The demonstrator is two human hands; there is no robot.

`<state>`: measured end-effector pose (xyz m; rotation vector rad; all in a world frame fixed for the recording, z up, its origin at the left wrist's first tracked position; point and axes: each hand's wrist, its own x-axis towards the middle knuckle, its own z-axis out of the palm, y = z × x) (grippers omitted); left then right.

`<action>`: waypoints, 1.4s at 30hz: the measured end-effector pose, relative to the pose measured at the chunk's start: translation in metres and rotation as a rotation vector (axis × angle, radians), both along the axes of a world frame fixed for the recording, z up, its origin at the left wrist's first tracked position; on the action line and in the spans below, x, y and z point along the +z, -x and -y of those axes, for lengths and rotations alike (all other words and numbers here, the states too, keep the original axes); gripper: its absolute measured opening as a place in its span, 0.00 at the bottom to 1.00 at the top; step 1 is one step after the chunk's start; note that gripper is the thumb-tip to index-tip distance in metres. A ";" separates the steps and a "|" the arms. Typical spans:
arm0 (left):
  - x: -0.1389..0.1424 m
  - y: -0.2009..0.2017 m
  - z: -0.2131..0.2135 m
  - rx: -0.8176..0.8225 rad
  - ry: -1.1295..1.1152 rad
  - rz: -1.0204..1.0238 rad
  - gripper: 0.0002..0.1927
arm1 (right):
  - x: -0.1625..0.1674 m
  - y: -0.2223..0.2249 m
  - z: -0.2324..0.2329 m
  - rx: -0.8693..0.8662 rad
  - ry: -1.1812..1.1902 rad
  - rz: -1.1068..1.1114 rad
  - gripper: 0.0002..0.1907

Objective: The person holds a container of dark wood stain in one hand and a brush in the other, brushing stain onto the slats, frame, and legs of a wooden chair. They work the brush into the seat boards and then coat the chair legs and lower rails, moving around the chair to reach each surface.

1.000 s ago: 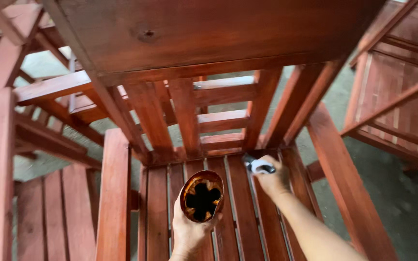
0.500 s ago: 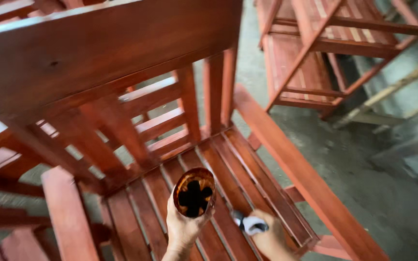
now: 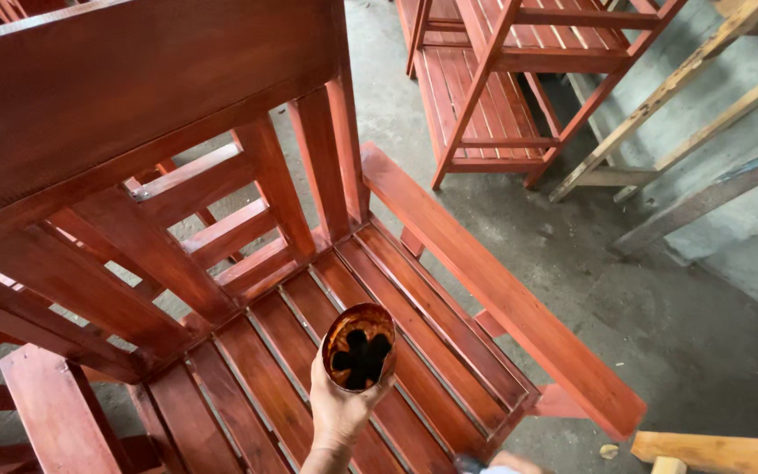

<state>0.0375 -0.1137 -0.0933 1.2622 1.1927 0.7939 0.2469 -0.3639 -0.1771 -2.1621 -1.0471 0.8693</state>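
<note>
My left hand [image 3: 339,412] holds up a small round can [image 3: 359,346], its rim and inside smeared with red-brown stain and a dark pool in it. The can hangs over the slatted seat [image 3: 309,351] of a red-stained wooden chair. Only a sliver of my right hand [image 3: 509,462] shows at the bottom edge, by the seat's front right corner. It grips the pale handle of a brush [image 3: 474,464], and the bristles are out of view.
The chair's wide right armrest [image 3: 493,290] runs diagonally beside the can, and its slatted back [image 3: 221,219] rises on the left. More stained chairs [image 3: 502,79] stand at the top on grey concrete floor [image 3: 660,316]. Bare planks [image 3: 704,96] lean at right; an unstained board [image 3: 717,452] lies at bottom right.
The view has swung right and down along the armrest. My right hand with the brush has dropped from the seat slats to the bottom edge. The can has stayed centred.
</note>
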 end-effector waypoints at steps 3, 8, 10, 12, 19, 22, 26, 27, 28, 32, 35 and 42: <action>0.004 0.009 -0.007 0.012 0.021 0.013 0.46 | 0.007 -0.014 -0.013 -0.035 -0.094 0.154 0.11; -0.001 0.022 -0.015 0.108 0.100 0.125 0.50 | 0.026 -0.017 -0.078 -0.153 0.269 0.211 0.15; -0.009 0.030 -0.017 0.146 0.068 0.093 0.52 | 0.033 -0.017 -0.113 -0.125 0.312 0.185 0.15; -0.020 0.037 -0.022 0.169 -0.048 0.047 0.50 | 0.039 -0.018 -0.151 -0.051 0.251 0.179 0.14; -0.054 0.053 -0.040 0.271 -0.095 0.107 0.51 | 0.043 -0.019 -0.285 0.001 0.137 0.182 0.17; -0.061 0.063 -0.044 0.312 -0.053 0.130 0.53 | 0.032 -0.017 -0.342 0.076 -0.083 0.188 0.16; -0.067 0.071 -0.048 0.326 -0.071 0.142 0.54 | 0.023 -0.016 -0.400 0.073 -0.192 0.224 0.16; -0.068 0.071 -0.048 0.323 -0.095 0.163 0.54 | 0.022 -0.016 -0.410 0.065 -0.225 0.208 0.16; -0.069 0.071 -0.048 0.336 -0.110 0.143 0.55 | 0.020 -0.014 -0.418 0.069 -0.265 0.215 0.15; -0.067 0.067 -0.048 0.345 -0.179 0.038 0.54 | 0.013 -0.005 -0.419 0.027 -0.415 0.277 0.13; -0.059 0.062 -0.052 0.332 -0.192 0.060 0.52 | 0.009 0.000 -0.398 0.028 -0.474 0.243 0.10; -0.037 0.038 -0.057 0.268 -0.282 0.001 0.55 | 0.039 0.016 -0.323 0.054 -0.354 0.357 0.04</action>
